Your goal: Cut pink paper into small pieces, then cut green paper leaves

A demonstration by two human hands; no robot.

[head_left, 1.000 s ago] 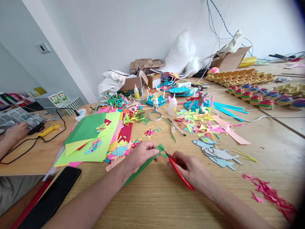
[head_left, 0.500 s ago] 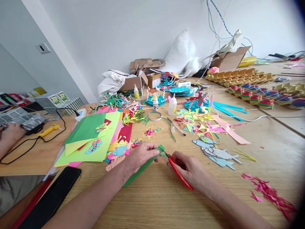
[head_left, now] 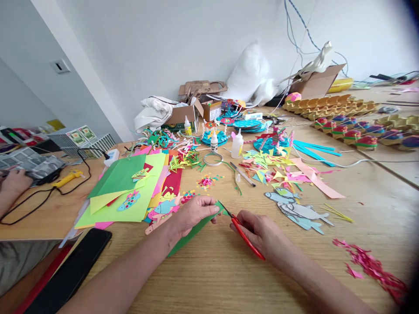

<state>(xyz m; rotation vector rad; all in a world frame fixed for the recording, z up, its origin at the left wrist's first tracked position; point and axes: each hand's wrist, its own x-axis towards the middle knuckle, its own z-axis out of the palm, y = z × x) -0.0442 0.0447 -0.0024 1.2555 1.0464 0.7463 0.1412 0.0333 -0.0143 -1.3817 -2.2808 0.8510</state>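
Observation:
My left hand [head_left: 200, 214] pinches a strip of green paper [head_left: 190, 239] near its far end, thumb on top. The strip slants down toward me under my wrist. In my right hand [head_left: 257, 229] is a pair of scissors [head_left: 246, 239] with red handles, my fingers wrapped round them. Their blades point at the strip's far end, close to my left thumb. A small bit of green paper shows beside the blade tips. Just beyond my hands lies a little heap of coloured paper dots [head_left: 206, 181]. Several paper fish [head_left: 165, 206] rest left of my left hand.
Coloured paper sheets [head_left: 118, 176] are stacked at left, near a black phone-like slab [head_left: 73, 270]. Grey paper fish [head_left: 301, 211] and red paper shreds [head_left: 366, 264] lie right. Glue bottles [head_left: 237, 145] stand farther back. A co-worker's hand [head_left: 15, 183] is at far left.
The far tip of the green strip looks shorter, and the scissor blades have shifted slightly at it. My two hands stay almost in place.

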